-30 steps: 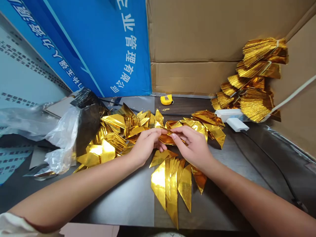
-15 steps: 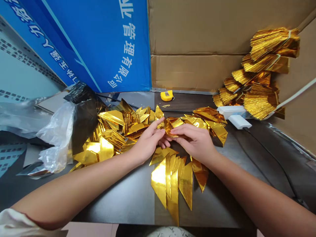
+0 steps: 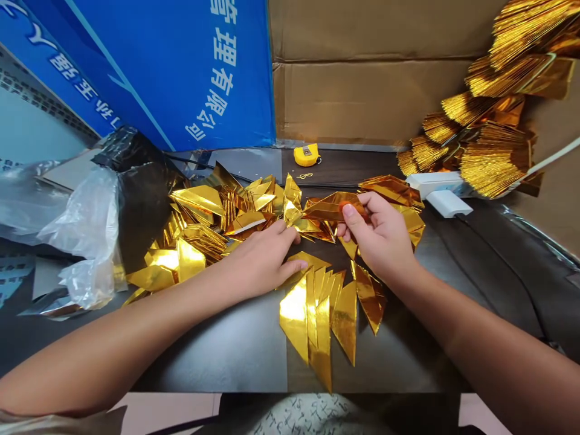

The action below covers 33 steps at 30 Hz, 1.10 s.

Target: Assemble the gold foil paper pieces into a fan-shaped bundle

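Between thumb and fingers, my right hand (image 3: 374, 232) pinches a folded gold foil paper (image 3: 333, 208), its pointed end toward the left. My left hand (image 3: 272, 257) lies low with the fingers loosely spread. Its thumb rests at the top of a fanned row of folded gold papers (image 3: 321, 314) near the table's front. Its fingertips reach the edge of a heap of folded gold papers (image 3: 199, 205) on the left and are partly hidden there. More gold papers (image 3: 410, 220) lie behind my right hand.
A yellow tape measure (image 3: 307, 155) and a small yellow loop (image 3: 304, 176) sit at the back. Tied gold fans (image 3: 496, 154) are stacked at the right, by a white power strip (image 3: 437, 181) and charger (image 3: 448, 204). Plastic bags (image 3: 95, 223) crowd the left. Cardboard (image 3: 353, 103) walls the back.
My hands have parted. The right hand has lifted a gold paper up and to the right; the left has lowered onto the papers. The camera view has tilted down slightly.
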Each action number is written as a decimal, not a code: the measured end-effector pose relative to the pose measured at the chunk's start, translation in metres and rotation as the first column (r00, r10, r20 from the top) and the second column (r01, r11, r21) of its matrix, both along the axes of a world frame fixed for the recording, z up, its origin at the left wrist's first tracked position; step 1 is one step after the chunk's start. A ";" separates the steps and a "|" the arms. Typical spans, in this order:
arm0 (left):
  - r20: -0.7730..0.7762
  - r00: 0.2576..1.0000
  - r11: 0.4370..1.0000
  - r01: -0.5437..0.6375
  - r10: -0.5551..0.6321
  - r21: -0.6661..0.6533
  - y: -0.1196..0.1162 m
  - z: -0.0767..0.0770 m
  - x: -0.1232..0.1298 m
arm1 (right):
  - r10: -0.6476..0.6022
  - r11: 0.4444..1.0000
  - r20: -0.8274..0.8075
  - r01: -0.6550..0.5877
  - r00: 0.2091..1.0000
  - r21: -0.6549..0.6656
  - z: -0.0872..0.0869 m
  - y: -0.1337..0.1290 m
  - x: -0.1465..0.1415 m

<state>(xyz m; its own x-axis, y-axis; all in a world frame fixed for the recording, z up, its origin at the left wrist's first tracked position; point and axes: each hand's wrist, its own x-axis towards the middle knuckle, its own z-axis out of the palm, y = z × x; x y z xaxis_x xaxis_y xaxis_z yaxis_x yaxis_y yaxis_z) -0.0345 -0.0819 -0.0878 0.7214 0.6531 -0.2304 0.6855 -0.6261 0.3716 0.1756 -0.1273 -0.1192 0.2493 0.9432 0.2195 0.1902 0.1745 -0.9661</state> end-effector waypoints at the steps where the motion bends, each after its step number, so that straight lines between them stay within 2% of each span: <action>1: -0.023 1.000 1.000 0.006 -0.006 0.009 -0.002 0.000 0.001 | 0.004 1.000 0.003 -0.004 1.000 -0.008 0.000 0.000 0.000; 5: -0.085 0.996 0.999 0.018 -0.016 0.026 -0.009 0.002 0.005 | 0.002 1.000 0.062 0.000 0.998 -0.027 -0.002 -0.002 -0.001; 10: -0.072 0.997 0.999 -0.005 0.008 0.038 -0.010 -0.001 0.007 | -0.013 1.000 0.111 0.015 0.994 -0.023 -0.005 -0.002 -0.001; 13: 0.011 0.999 0.999 -0.040 0.040 -0.010 -0.007 -0.001 0.004 | -0.001 1.000 0.096 0.001 0.995 0.001 -0.007 -0.001 0.000; 15: 0.156 0.984 0.997 -0.080 0.080 -0.007 -0.003 0.001 0.001 | -0.011 1.000 0.114 0.009 0.993 0.019 -0.008 -0.001 0.000; 18: 0.411 0.903 0.991 -0.136 0.127 -0.008 0.001 0.005 -0.002 | -0.045 0.998 0.204 0.034 0.978 0.057 -0.009 -0.003 0.001; 20: 0.518 0.838 0.986 -0.152 0.168 -0.075 0.003 0.004 -0.002 | -0.023 0.997 0.279 0.001 0.960 0.080 -0.010 -0.004 0.000; 25: 0.625 0.701 0.936 -0.202 0.344 -0.288 0.003 -0.005 0.003 | 0.021 0.993 0.467 -0.073 0.884 0.093 -0.014 -0.008 -0.005; 27: 0.631 0.716 0.948 -0.149 0.300 -0.282 0.002 -0.009 0.002 | 0.007 0.992 0.546 -0.073 0.838 0.099 -0.014 -0.010 -0.006; 30: 0.627 0.766 0.988 -0.077 0.142 -0.131 0.001 -0.014 0.001 | -0.001 0.991 0.607 -0.079 0.795 0.106 -0.012 -0.011 -0.007; 33: 0.645 0.764 0.996 -0.075 0.025 0.050 0.001 -0.018 0.001 | 0.114 0.984 0.509 -0.167 0.853 0.060 -0.009 -0.012 -0.009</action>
<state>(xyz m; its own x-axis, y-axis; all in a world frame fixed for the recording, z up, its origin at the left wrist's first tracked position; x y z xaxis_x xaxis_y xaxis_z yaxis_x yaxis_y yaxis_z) -0.0340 -0.0807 -0.1056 0.6499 0.6885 0.3220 0.3327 -0.6386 0.6939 0.1664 -0.1390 -0.1286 -0.0531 0.9268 0.3717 0.6108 0.3246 -0.7222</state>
